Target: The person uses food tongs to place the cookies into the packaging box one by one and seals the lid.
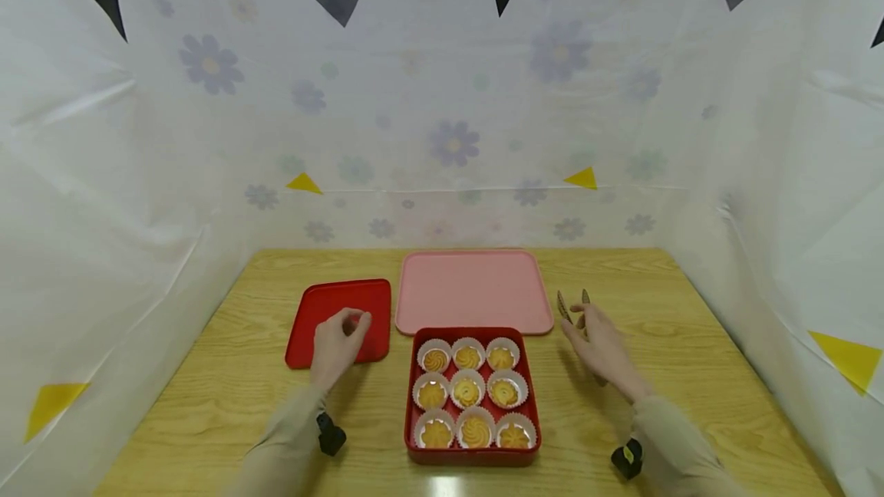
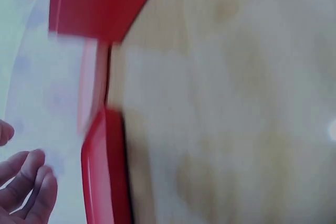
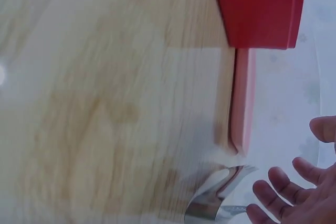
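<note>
My left hand (image 1: 337, 347) hovers over the near part of a shallow red lid (image 1: 355, 294), its fingers loosely bent. The left wrist view shows a gap between thumb and fingertips, with nothing held. On the right, my right hand (image 1: 602, 345) hangs above metal tongs (image 3: 206, 200) lying on the table. Its fingers are spread and relaxed in the right wrist view, beside the tongs. Between the hands stands a red box (image 1: 475, 457), with several swirl-shaped cookies (image 1: 475, 431) in white paper cups set in rows.
A pink tray (image 1: 473, 290) lies behind the box, right of the lid. The wooden table (image 1: 691, 374) bears everything. White flowered sheeting (image 1: 387, 98) hangs around the back and both sides, with black, grey and yellow triangles on it.
</note>
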Tool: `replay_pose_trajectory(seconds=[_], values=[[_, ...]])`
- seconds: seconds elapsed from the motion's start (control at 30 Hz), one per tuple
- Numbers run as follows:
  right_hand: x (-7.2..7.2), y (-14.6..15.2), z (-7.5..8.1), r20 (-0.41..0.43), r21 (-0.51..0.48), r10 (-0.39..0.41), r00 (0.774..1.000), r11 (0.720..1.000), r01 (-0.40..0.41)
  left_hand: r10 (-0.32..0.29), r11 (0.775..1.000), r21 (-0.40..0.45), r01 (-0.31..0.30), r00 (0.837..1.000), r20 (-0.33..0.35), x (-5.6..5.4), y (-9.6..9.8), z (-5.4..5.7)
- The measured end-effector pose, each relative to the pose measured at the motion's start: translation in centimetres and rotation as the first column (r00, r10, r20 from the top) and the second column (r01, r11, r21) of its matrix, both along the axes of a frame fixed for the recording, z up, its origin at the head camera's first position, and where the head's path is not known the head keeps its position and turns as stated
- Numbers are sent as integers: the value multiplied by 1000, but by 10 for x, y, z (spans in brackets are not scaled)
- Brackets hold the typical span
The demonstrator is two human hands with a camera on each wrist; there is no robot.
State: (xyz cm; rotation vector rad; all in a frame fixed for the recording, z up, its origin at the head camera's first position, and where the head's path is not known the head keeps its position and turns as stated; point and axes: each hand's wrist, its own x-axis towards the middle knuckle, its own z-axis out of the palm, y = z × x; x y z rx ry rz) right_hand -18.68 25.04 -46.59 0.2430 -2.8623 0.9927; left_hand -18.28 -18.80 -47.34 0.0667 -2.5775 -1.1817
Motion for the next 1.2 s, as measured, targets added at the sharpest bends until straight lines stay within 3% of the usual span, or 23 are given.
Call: replay_pose_trajectory(seconds=[0.13, 0.3, 0.4, 0.53, 0.73, 0.87, 1.0, 1.2], values=[[-1, -3, -3, -7, -153, 57, 998, 987, -58, 61, 996, -62, -61, 998, -9, -17, -30, 2], [-1, -8, -5, -36, -211, 72, 997, 974, -78, 152, 969, -197, -147, 988, 11, -38, -69, 0], [1, -11, -4, -25, -239, 76, 997, 968, -80, 199, 949, -260, -180, 979, 47, -42, -88, -2], [3, -14, -2, 2, -275, 73, 997, 959, -70, 233, 932, -314, -180, 962, 139, -44, -104, -7], [4, -17, -2, 24, -304, 74, 997, 951, -64, 241, 938, -314, -148, 928, 283, -42, -114, -7], [5, -19, -4, 41, -314, 85, 996, 947, -68, 253, 941, -301, -155, 912, 322, -39, -113, -4], [6, -19, -4, 60, -314, 85, 995, 947, -62, 267, 939, -298, -171, 909, 321, -38, -111, -5], [6, -19, -6, 69, -307, 89, 994, 950, -64, 270, 943, -273, -191, 917, 294, -40, -108, -10]])
